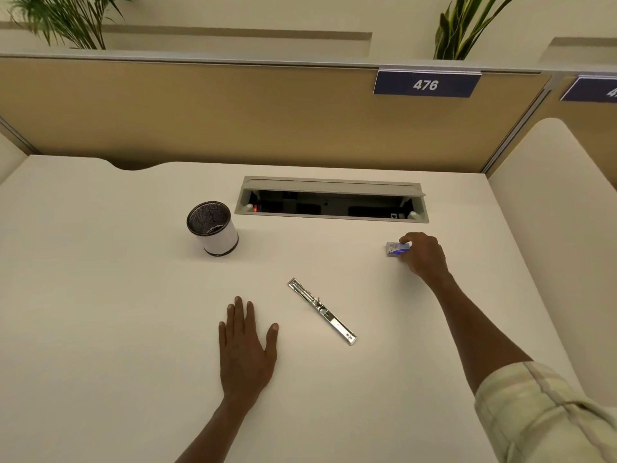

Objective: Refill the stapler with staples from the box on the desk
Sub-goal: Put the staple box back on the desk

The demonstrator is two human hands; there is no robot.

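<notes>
On the partition, sign (pixel 425 84) "476"; right hand (pixel 425 257) pinching staple box (pixel 396 248)

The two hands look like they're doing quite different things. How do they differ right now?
The left hand lies flat on the desk, fingers straight and spread, holding nothing; the right hand has its fingers curled round the small staple box. The left hand sits near the person, left of the opened stapler; the right hand reaches farther out, beyond it. Neither touches the stapler.
</notes>
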